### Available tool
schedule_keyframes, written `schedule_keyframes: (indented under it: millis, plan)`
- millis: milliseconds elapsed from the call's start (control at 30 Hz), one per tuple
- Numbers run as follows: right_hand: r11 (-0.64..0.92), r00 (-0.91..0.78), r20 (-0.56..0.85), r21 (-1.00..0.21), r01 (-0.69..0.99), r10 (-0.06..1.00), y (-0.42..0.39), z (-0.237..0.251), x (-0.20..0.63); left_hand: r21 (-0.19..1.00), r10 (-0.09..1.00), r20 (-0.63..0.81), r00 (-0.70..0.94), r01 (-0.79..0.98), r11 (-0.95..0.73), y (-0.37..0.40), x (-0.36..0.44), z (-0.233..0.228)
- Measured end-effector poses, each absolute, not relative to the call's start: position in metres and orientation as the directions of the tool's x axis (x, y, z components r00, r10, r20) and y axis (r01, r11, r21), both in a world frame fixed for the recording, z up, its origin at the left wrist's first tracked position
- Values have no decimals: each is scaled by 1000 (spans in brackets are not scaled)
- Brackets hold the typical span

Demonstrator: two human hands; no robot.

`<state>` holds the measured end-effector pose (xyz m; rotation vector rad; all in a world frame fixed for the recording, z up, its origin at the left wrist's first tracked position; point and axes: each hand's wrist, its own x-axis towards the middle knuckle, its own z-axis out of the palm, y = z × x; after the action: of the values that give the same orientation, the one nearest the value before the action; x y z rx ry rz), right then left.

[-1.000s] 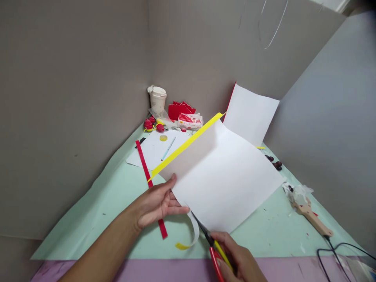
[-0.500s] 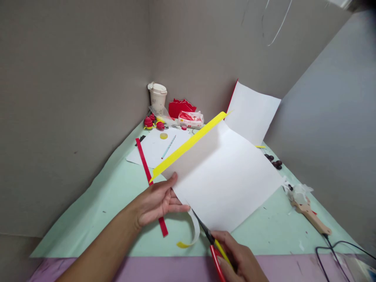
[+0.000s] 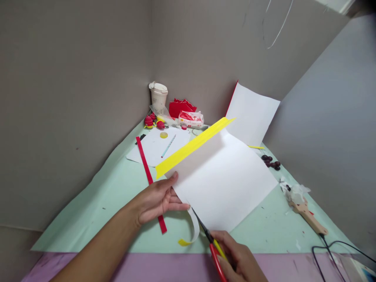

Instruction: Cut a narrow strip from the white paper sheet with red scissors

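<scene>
My left hand [image 3: 155, 199] pinches the near corner of a large paper sheet [image 3: 226, 180], white on the side facing me and yellow on its folded-up far edge. My right hand [image 3: 239, 258] grips red-and-yellow scissors [image 3: 213, 244], whose blades bite into the sheet's near edge. A narrow cut strip [image 3: 192, 233] curls down from the cut onto the table, its tip showing yellow.
A long red paper strip [image 3: 148, 178] lies on the mint-green table cover [image 3: 111, 196]. At the back corner are a paper cup [image 3: 158, 98], red paper pieces, a white sheet with a pencil [image 3: 168, 146], and another white sheet [image 3: 252, 113] against the wall. A wooden-handled tool [image 3: 308, 215] lies right.
The sheet has tipped so that more of its yellow far edge shows. The hands and scissors have stayed nearly in place.
</scene>
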<state>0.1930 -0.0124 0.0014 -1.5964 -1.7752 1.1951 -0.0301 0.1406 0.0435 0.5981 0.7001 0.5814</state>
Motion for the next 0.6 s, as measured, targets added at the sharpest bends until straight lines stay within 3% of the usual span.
schedule_keyframes:
  millis: [367, 600]
  plan:
    - [-136, -158, -236, -870, 474, 959, -13, 9, 186, 672, 650, -430, 627, -258, 694, 139, -30, 44]
    - [-105, -176, -227, -847, 522, 958, -12, 11, 184, 664, 637, -445, 629, -245, 706, 140, -30, 46]
